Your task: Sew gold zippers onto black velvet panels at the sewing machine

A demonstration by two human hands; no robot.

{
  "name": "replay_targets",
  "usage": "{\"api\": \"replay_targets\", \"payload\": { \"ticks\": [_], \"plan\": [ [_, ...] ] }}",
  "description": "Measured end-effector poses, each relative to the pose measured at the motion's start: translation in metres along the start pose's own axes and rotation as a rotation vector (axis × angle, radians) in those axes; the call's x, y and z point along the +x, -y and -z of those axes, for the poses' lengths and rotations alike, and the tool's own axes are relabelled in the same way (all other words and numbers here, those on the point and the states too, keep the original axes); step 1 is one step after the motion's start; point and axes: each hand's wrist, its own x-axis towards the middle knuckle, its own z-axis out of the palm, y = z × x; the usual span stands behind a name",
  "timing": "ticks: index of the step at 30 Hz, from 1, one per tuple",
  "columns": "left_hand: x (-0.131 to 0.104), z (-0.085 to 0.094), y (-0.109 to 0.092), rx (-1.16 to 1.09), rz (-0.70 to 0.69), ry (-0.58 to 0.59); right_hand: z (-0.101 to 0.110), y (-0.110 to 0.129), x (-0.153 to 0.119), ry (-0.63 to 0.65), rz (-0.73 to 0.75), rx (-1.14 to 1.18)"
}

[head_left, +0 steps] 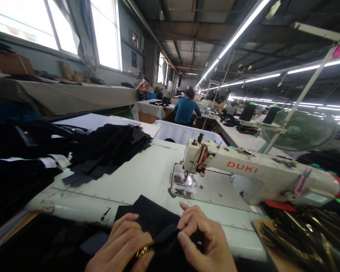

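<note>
A piece of black fabric point(155, 213) lies over the front edge of the sewing table, between my hands. My left hand point(124, 243) is closed on its left side, and a short gold strip point(144, 250), which looks like zipper teeth, shows between the fingers. With thumb and forefinger, my right hand point(205, 238) pinches the fabric's folded edge. The lower part of the cloth runs out of view. Just beyond my right hand stands a white sewing machine point(215, 155); its needle area has no cloth under it.
Overlapping black fabric pieces point(110, 147) are stacked at the left. Black strips with gold teeth point(303, 234) lie on a board at the right. Behind the table is a white bin point(184, 130). A person in a blue top point(185, 110) sits farther back. Thread cones point(248, 112) stand at the right.
</note>
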Motion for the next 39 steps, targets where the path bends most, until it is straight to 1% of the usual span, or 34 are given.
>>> {"api": "replay_targets", "payload": {
  "ticks": [4,7,9,12,14,16,18,21,23,28,32,34,37,39],
  "plan": [
    [0.001,0.006,-0.007,0.014,0.045,0.079,-0.005,0.0,-0.001,-0.038,0.028,-0.012],
    [0.002,0.01,-0.012,-0.002,0.072,0.141,-0.005,-0.003,-0.005,-0.016,0.023,-0.019],
    [0.001,0.01,-0.013,-0.024,0.105,0.161,-0.003,-0.005,-0.008,-0.005,-0.001,-0.045],
    [0.0,0.008,-0.012,-0.045,0.135,0.155,0.003,-0.006,-0.012,0.021,-0.025,-0.144],
    [0.0,0.006,-0.012,-0.049,0.127,0.146,0.006,-0.005,-0.011,0.073,0.022,-0.218],
    [-0.001,0.005,-0.012,-0.06,0.134,0.146,0.007,-0.004,-0.009,0.12,0.087,-0.243],
    [-0.002,0.005,-0.013,-0.075,0.149,0.16,0.007,-0.003,-0.005,0.149,0.122,-0.219],
    [-0.003,0.005,-0.016,-0.083,0.161,0.175,0.004,-0.002,-0.003,0.173,0.126,-0.159],
    [-0.004,0.004,-0.018,-0.081,0.177,0.17,0.002,-0.002,-0.003,0.182,0.118,-0.135],
    [-0.005,-0.001,-0.023,-0.094,0.265,0.131,-0.002,-0.002,-0.006,0.236,0.073,-0.135],
    [-0.006,-0.005,-0.023,-0.097,0.296,0.124,-0.006,-0.003,-0.008,0.233,0.039,-0.135],
    [-0.006,-0.007,-0.022,-0.097,0.286,0.126,-0.009,-0.004,-0.008,0.23,0.022,-0.14],
    [-0.008,-0.01,-0.02,-0.107,0.222,0.135,-0.013,-0.007,-0.009,0.238,0.028,-0.132],
    [-0.01,-0.01,-0.018,-0.129,0.238,0.17,-0.014,-0.008,-0.009,0.227,0.057,-0.114]
  ]
}}
